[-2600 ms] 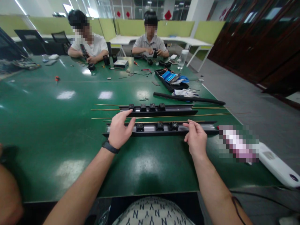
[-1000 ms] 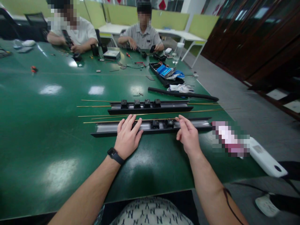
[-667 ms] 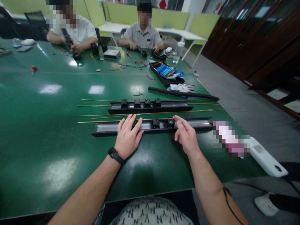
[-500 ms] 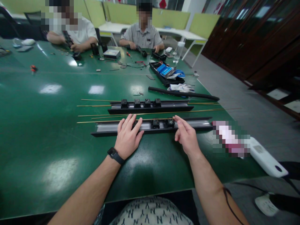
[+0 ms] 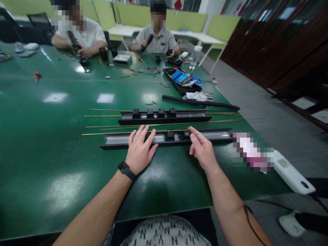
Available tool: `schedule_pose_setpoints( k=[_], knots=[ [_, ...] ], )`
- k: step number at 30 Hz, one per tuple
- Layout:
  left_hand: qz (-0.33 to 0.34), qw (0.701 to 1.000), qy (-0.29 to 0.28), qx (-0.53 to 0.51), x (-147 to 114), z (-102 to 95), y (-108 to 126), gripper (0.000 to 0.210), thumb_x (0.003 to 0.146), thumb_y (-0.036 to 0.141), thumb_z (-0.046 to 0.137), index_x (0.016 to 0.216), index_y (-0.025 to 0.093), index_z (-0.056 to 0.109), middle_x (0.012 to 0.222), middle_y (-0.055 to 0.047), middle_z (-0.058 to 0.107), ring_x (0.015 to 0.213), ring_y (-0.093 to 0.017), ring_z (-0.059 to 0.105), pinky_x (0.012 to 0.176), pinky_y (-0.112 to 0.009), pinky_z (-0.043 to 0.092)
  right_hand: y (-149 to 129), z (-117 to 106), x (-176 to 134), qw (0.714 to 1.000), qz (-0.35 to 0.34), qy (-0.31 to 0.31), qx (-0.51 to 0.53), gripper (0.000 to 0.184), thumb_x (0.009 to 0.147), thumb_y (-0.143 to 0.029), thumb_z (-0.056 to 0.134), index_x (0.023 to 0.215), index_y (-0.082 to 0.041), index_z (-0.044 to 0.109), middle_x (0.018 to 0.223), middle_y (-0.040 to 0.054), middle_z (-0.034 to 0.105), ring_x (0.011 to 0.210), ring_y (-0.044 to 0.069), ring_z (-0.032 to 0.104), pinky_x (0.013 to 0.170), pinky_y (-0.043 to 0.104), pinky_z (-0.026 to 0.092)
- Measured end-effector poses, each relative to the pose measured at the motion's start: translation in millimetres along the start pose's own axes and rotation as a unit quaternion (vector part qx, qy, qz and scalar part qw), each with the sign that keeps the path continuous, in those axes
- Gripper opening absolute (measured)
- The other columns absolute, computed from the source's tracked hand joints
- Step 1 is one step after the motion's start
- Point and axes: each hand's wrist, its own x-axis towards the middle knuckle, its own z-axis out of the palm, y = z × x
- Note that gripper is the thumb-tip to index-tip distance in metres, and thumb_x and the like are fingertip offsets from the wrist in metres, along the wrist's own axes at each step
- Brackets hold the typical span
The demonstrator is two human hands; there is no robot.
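A long black rail (image 5: pixel 217 135) with a pale inner channel lies crosswise on the table before me. Small black blocks (image 5: pixel 169 135) sit in it. My left hand (image 5: pixel 139 150) rests on the rail with fingers spread, covering part of another block. Along the rail's far side runs a thin brass-coloured rod (image 5: pixel 115 133), passing by my left fingertips. At the rod's right end, beside the right-hand block (image 5: pixel 186 135), the fingers of my right hand (image 5: pixel 202 148) are closed on it. Behind lies a second black rail (image 5: pixel 164 121) holding several similar blocks.
More thin rods (image 5: pixel 220 121) lie between and beyond the rails. Farther back are a black bar (image 5: pixel 200 102), white gloves (image 5: pixel 197 96) and a black tray (image 5: pixel 184 90). A white device (image 5: pixel 292 171) lies at the right edge. Two people sit across the table (image 5: pixel 77 188).
My right hand has shifted slightly left, and the rod's left end sticks out a little farther left. My left hand stays put. A person opposite has raised a dark tool.
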Motion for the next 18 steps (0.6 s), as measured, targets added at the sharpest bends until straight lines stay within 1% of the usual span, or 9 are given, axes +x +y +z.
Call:
schedule_pose_setpoints(
  k=[3,5,6,8,10,12,14,16,18],
  knots=[
    [-0.002,1.0,0.0,0.002,0.4,-0.5,0.6,0.053,0.102,0.039,0.055,0.152,0.02,0.053,0.162,-0.017,0.047,0.156,-0.032,0.037,0.127,-0.053,0.024,1.1,-0.6,-0.5,1.0,-0.003,-0.005,-0.001,0.071,0.094,-0.062,0.063,0.152,-0.021,0.059,0.046,-0.0035,0.056,0.041,0.013,0.052,0.038,0.022,0.036],
    [-0.003,1.0,-0.001,0.001,0.3,-0.5,0.8,0.053,0.102,0.039,0.054,0.152,0.019,0.053,0.162,-0.017,0.047,0.156,-0.031,0.037,0.127,-0.053,0.024,1.8,-0.7,-0.6,1.0,-0.006,-0.003,0.009,0.07,0.094,-0.061,0.064,0.151,-0.022,0.06,0.053,-0.0017,0.062,0.044,0.013,0.055,0.039,0.022,0.037],
    [-0.003,1.0,-0.001,0.001,0.2,-0.4,0.7,0.054,0.102,0.039,0.055,0.152,0.019,0.053,0.162,-0.017,0.047,0.156,-0.031,0.037,0.127,-0.052,0.024,2.0,-0.5,-0.5,1.0,-0.009,0.0,0.015,0.069,0.093,-0.061,0.065,0.151,-0.022,0.06,0.061,0.0007,0.068,0.045,0.013,0.056,0.039,0.022,0.038],
    [-0.004,1.0,-0.003,0.0,-0.1,-0.2,0.6,0.054,0.102,0.039,0.055,0.152,0.02,0.053,0.162,-0.017,0.047,0.156,-0.031,0.037,0.127,-0.052,0.024,2.6,0.1,0.0,1.0,-0.014,0.005,0.026,0.066,0.093,-0.06,0.066,0.148,-0.023,0.062,0.093,0.0083,0.078,0.047,0.011,0.058,0.039,0.024,0.041],
    [-0.004,1.0,-0.003,0.0,-0.2,-0.2,0.5,0.054,0.102,0.04,0.055,0.152,0.02,0.053,0.162,-0.017,0.047,0.156,-0.031,0.037,0.127,-0.052,0.024,3.5,1.0,0.7,0.999,-0.021,0.008,0.029,0.064,0.092,-0.058,0.068,0.146,-0.025,0.063,0.129,0.0139,0.073,0.046,0.008,0.058,0.04,0.026,0.045],
    [-0.004,1.0,-0.003,0.001,-0.2,-0.4,0.6,0.054,0.102,0.04,0.055,0.152,0.02,0.053,0.162,-0.017,0.047,0.156,-0.031,0.037,0.127,-0.052,0.024,4.9,2.3,1.5,0.999,-0.027,0.013,0.012,0.064,0.09,-0.056,0.072,0.146,-0.025,0.063,0.141,0.0151,0.067,0.046,0.007,0.058,0.043,0.028,0.049],
    [-0.004,1.0,-0.003,0.001,0.0,-0.6,0.8,0.054,0.103,0.04,0.054,0.152,0.02,0.053,0.162,-0.017,0.047,0.155,-0.031,0.038,0.127,-0.052,0.024,6.2,3.8,2.2,0.999,-0.027,0.022,-0.019,0.067,0.088,-0.054,0.075,0.147,-0.025,0.062,0.133,0.0143,0.072,0.046,0.008,0.058,0.047,0.029,0.051],
    [-0.005,1.0,-0.003,0.001,0.2,-0.8,1.0,0.053,0.103,0.04,0.054,0.152,0.019,0.053,0.162,-0.017,0.047,0.155,-0.031,0.038,0.127,-0.052,0.023,6.7,5.3,2.6,0.998,-0.022,0.029,-0.05,0.069,0.087,-0.052,0.075,0.148,-0.024,0.061,0.114,0.0114,0.078,0.046,0.01,0.059,0.05,0.03,0.052],
    [-0.005,1.0,-0.003,0.0,0.2,-0.7,1.1,0.054,0.102,0.04,0.054,0.152,0.019,0.053,0.162,-0.017,0.047,0.155,-0.031,0.037,0.127,-0.052,0.023,6.3,6.7,2.4,0.996,-0.02,0.037,-0.079,0.07,0.087,-0.052,0.075,0.149,-0.023,0.06,0.096,0.0074,0.078,0.045,0.011,0.059,0.051,0.03,0.052]
  ],
)
